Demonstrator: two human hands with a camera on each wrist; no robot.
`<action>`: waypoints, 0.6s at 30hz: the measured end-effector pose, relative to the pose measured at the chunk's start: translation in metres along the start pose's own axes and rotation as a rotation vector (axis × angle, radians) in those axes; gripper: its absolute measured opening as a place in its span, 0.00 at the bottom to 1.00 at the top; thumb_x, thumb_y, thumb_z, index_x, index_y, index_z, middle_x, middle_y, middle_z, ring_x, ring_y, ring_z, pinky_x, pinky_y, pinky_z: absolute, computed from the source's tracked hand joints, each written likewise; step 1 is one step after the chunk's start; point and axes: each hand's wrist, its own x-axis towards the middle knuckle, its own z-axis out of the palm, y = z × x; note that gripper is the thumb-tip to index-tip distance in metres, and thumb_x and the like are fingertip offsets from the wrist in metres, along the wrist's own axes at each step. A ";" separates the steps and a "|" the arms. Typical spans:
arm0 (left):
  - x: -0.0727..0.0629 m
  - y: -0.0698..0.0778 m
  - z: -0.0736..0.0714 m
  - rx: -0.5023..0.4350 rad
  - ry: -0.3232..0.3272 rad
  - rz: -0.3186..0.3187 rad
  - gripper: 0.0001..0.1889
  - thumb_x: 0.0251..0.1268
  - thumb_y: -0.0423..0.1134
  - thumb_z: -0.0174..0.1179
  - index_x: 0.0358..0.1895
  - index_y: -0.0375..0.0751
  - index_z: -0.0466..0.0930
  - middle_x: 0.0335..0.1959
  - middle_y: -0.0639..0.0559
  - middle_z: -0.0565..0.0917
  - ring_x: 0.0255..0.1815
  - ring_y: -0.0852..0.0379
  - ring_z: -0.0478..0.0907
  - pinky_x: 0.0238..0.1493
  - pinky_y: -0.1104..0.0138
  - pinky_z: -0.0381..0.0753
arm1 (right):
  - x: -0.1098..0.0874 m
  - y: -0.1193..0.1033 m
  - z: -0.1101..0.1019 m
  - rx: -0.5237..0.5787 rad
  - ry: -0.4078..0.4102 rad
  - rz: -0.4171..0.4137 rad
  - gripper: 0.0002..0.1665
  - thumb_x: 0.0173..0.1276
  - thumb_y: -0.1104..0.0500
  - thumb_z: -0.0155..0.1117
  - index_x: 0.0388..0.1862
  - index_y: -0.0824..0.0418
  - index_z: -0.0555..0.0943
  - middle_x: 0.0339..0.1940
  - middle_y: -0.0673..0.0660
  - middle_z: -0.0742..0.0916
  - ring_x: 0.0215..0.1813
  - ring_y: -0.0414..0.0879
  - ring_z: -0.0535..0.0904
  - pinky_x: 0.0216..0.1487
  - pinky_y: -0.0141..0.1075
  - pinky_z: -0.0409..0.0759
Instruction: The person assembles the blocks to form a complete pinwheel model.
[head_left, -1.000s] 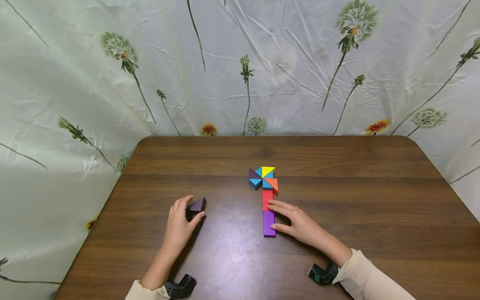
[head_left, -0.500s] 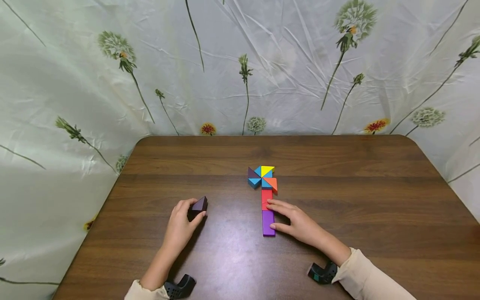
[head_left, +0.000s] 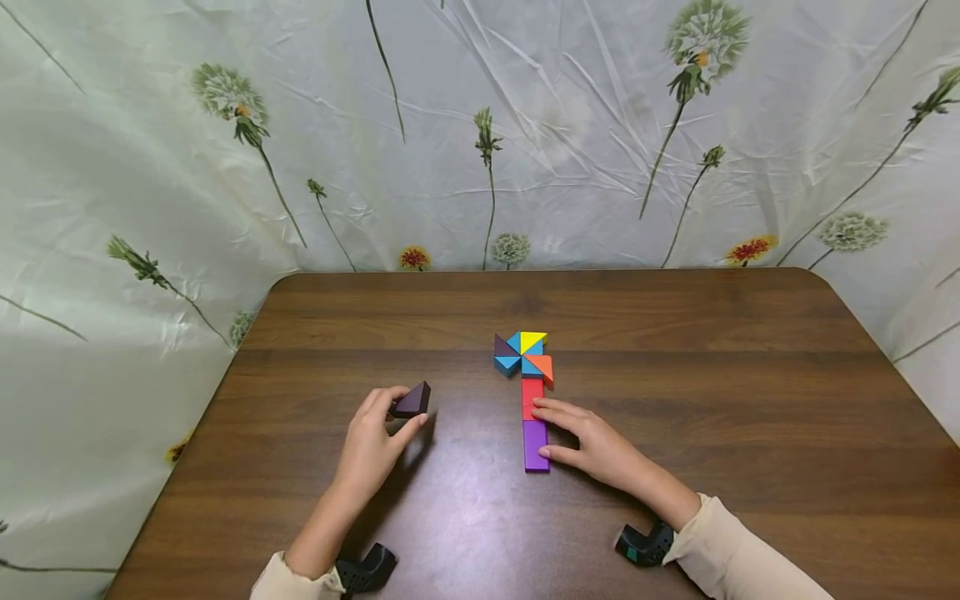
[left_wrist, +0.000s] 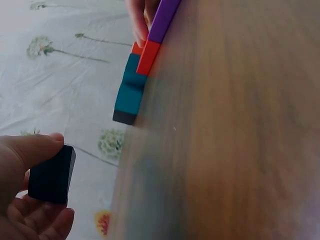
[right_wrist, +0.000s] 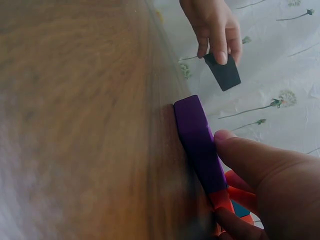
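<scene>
My left hand (head_left: pixel 371 450) pinches a dark purple triangular block (head_left: pixel 414 401) between thumb and fingers. In the left wrist view that block (left_wrist: pixel 52 175) hangs above the tabletop. My right hand (head_left: pixel 600 446) lies along the right side of a column of blocks, fingers mostly straight. Its thumb touches the purple block (head_left: pixel 535 446) and its fingertips rest at the red piece (head_left: pixel 532 396). Above the column a pinwheel of triangles is laid flat: yellow (head_left: pixel 532 340), orange (head_left: pixel 543 366), dark purple (head_left: pixel 503 347) and several blue ones (head_left: pixel 507 364).
The wooden table (head_left: pixel 675 400) reaches back to a pale curtain (head_left: pixel 585 167) printed with dandelions. Black wrist devices (head_left: pixel 367 568) sit at both cuffs, close over the table's near part.
My left hand has risen from the table with the dark purple block and moved a little to the right. The right hand and the laid-out blocks stay put.
</scene>
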 end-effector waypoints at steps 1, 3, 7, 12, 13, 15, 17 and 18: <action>0.002 0.002 0.001 -0.006 -0.001 0.007 0.17 0.46 0.34 0.69 0.41 0.36 0.76 0.35 0.48 0.76 0.33 0.54 0.73 0.33 0.62 0.75 | 0.000 0.000 0.000 0.001 0.000 0.000 0.31 0.59 0.49 0.63 0.61 0.57 0.71 0.63 0.53 0.70 0.63 0.50 0.64 0.58 0.47 0.63; 0.005 0.006 0.003 -0.017 -0.006 0.022 0.17 0.46 0.33 0.69 0.41 0.36 0.76 0.35 0.48 0.76 0.33 0.54 0.73 0.33 0.62 0.75 | 0.000 0.000 0.000 0.003 0.000 0.000 0.31 0.59 0.49 0.63 0.61 0.58 0.71 0.63 0.53 0.70 0.63 0.50 0.64 0.58 0.47 0.63; 0.012 0.012 0.011 -0.038 -0.014 0.053 0.18 0.45 0.33 0.69 0.41 0.36 0.76 0.35 0.48 0.76 0.34 0.55 0.73 0.34 0.63 0.75 | 0.000 0.000 -0.001 0.006 -0.003 0.000 0.31 0.59 0.49 0.63 0.61 0.58 0.71 0.63 0.53 0.70 0.63 0.50 0.64 0.58 0.47 0.63; 0.019 0.020 0.025 -0.050 -0.037 0.084 0.19 0.44 0.36 0.70 0.42 0.35 0.76 0.35 0.48 0.76 0.35 0.55 0.74 0.34 0.62 0.75 | 0.000 0.000 -0.001 0.009 -0.011 0.006 0.32 0.60 0.48 0.62 0.62 0.58 0.70 0.63 0.53 0.70 0.63 0.50 0.64 0.58 0.46 0.63; 0.021 0.021 0.028 -0.051 -0.045 0.086 0.19 0.44 0.36 0.70 0.42 0.35 0.76 0.35 0.48 0.76 0.35 0.55 0.74 0.34 0.63 0.75 | 0.001 0.000 0.000 0.010 -0.012 0.007 0.33 0.59 0.48 0.62 0.62 0.58 0.70 0.63 0.53 0.70 0.63 0.50 0.64 0.58 0.46 0.63; 0.024 0.023 0.033 -0.050 -0.062 0.085 0.19 0.45 0.38 0.69 0.42 0.36 0.77 0.35 0.48 0.76 0.35 0.55 0.73 0.34 0.63 0.75 | 0.001 0.000 0.000 0.012 -0.014 0.008 0.33 0.59 0.48 0.62 0.62 0.58 0.69 0.63 0.53 0.70 0.63 0.50 0.64 0.58 0.46 0.63; 0.027 0.024 0.038 -0.052 -0.077 0.085 0.19 0.46 0.39 0.69 0.42 0.36 0.77 0.35 0.48 0.76 0.35 0.55 0.73 0.34 0.64 0.75 | 0.001 0.000 0.000 0.013 -0.014 0.006 0.33 0.59 0.48 0.62 0.62 0.58 0.69 0.63 0.53 0.70 0.63 0.50 0.64 0.58 0.46 0.63; 0.028 0.024 0.041 -0.051 -0.084 0.085 0.19 0.46 0.39 0.69 0.42 0.36 0.77 0.35 0.48 0.76 0.35 0.55 0.73 0.34 0.64 0.75 | 0.001 0.000 0.000 0.014 -0.014 0.006 0.33 0.59 0.48 0.62 0.62 0.58 0.69 0.63 0.53 0.70 0.63 0.50 0.63 0.59 0.46 0.63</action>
